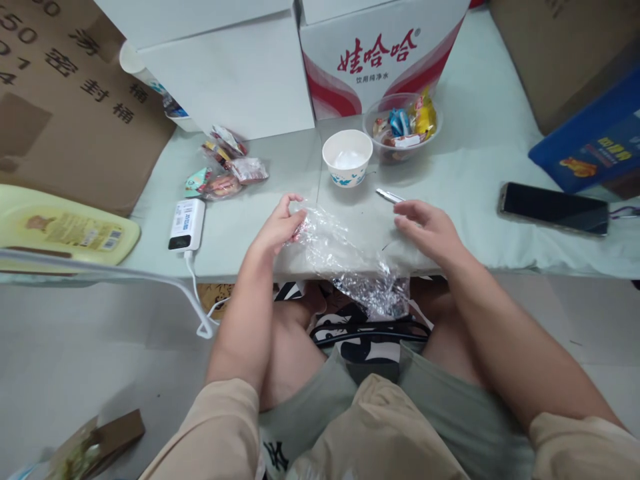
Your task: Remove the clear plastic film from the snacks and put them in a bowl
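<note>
My left hand [281, 225] pinches the upper corner of a crumpled clear plastic bag [345, 260] that drapes over the front edge of the pale table [480, 167] and hangs down toward my lap. My right hand [427, 227] rests just right of the bag with its fingers curled loosely; whether it grips the bag's far edge I cannot tell. A small metal tool [389, 195], perhaps tweezers, lies right behind my right hand's fingers.
A white paper cup [347, 157] and a clear bowl of wrapped sweets [403, 127] stand behind the bag. Loose snack packets [227, 167] and a white power bank [187, 224] lie left, a black phone [553, 208] right. Cardboard boxes [380, 53] line the back.
</note>
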The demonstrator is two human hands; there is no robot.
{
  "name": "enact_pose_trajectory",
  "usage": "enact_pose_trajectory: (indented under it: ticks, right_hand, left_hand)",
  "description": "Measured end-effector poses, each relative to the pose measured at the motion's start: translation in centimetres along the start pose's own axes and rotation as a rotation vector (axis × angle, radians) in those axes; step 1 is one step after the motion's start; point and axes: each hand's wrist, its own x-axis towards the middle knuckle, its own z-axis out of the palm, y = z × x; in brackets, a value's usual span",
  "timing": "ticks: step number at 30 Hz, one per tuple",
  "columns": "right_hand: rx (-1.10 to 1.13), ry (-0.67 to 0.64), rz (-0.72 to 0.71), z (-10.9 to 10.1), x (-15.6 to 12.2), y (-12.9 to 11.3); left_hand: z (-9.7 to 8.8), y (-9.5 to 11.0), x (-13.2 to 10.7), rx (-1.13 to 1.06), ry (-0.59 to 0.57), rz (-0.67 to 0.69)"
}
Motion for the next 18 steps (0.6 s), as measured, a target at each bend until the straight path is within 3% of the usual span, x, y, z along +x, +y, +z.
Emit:
enact_pose_trajectory:
  ticks: [6, 10, 13, 18]
  right_hand:
    - [0.312, -0.397, 0.145, 3.5, -0.5, -0.8]
    - [0.290, -0.585, 0.168, 4.6, -1.0, -1.6]
    - [0.240, -0.616, 0.126, 4.6, -1.2, -2.3]
    - [0.340, -0.485, 0.160, 4.5, -1.2, -2.8]
  left_hand:
    - [2.5, 0.8, -1.3, -0.003, -0.319, 0.077]
    - [2.9, 1.0, -1.6, -0.022, -0.403, 0.120]
    - [2.3, 0.8, -1.5, -0.037, -0.426, 0.138]
    - [0.9, 0.2, -1.2, -0.059, -0.495, 0.192]
